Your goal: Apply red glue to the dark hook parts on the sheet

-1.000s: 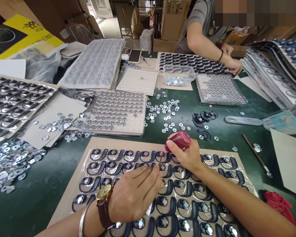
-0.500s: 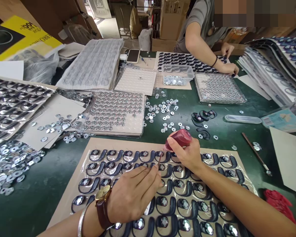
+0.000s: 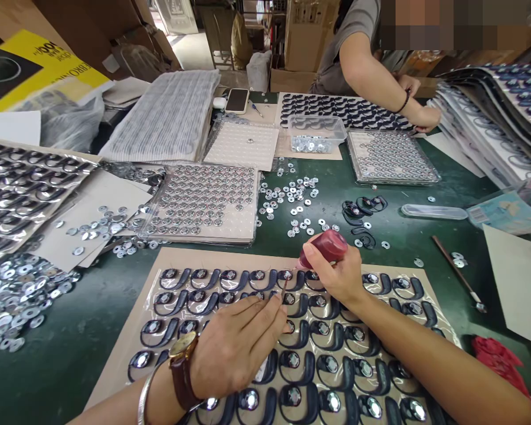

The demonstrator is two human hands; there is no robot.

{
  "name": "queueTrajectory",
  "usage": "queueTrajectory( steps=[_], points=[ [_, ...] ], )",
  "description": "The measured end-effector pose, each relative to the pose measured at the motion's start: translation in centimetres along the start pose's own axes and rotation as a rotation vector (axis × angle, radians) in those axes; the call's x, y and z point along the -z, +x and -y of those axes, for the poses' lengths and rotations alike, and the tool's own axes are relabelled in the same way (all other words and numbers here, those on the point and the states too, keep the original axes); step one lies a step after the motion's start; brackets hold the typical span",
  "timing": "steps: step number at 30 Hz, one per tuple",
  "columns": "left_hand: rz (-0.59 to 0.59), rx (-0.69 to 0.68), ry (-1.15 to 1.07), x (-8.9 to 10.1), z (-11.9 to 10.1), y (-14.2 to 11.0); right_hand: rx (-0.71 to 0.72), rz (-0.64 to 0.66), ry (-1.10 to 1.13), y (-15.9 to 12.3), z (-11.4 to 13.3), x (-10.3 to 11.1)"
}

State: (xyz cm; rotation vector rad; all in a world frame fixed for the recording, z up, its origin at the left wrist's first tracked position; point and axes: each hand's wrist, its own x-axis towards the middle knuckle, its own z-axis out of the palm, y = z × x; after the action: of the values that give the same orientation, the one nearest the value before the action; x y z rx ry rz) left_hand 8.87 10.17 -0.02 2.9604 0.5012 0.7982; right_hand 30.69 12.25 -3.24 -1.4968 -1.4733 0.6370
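Green counter [image 3: 66,366] is stretching beneath my work. My right hand [image 3: 343,273] is gripping a red bottle [image 3: 326,247]; my left hand [image 3: 241,348] is pinching a thin tool [image 3: 284,288]. Too hard a squeeze could be flooding the curved hook [image 3: 297,281] lying just beyond my left fingertips; my left palm could be nudging hooks beneath it.

The person's left hand [image 3: 236,348] and right hand [image 3: 341,276] are bare, as is the right forearm [image 3: 433,348], while the left wrist wears a watch [image 3: 183,346] — round gold-coloured case, yellowish dial, dark reddish-brown strap [image 3: 182,378] — with a narrow, silver-coloured bangle [image 3: 145,396] farther up the arm.
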Motion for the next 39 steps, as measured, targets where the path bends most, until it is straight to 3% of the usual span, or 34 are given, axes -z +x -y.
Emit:
queueTrajectory(
  steps=[11,20,30,34,39],
  points=[
    [0.017,0.011,-0.011,0.1,0.0,-0.5,0.053,0.014,-0.006,0.1,0.3,0.2],
    [0.013,0.111,-0.128,-0.2,0.3,-0.7,0.019,0.062,0.002,-0.1,0.0,0.2],
    [-0.151,0.423,-0.414,0.0,1.9,-0.2,0.001,0.106,0.011,-0.2,0.8,0.2],
    [-0.152,0.54,-0.47,0.1,2.4,0.2,0.02,0.118,0.041,-0.3,0.7,0.0],
    [-0.142,0.575,-0.495,0.2,2.5,0.1,0.021,0.099,0.035,-0.3,0.8,-0.1]
  ],
)
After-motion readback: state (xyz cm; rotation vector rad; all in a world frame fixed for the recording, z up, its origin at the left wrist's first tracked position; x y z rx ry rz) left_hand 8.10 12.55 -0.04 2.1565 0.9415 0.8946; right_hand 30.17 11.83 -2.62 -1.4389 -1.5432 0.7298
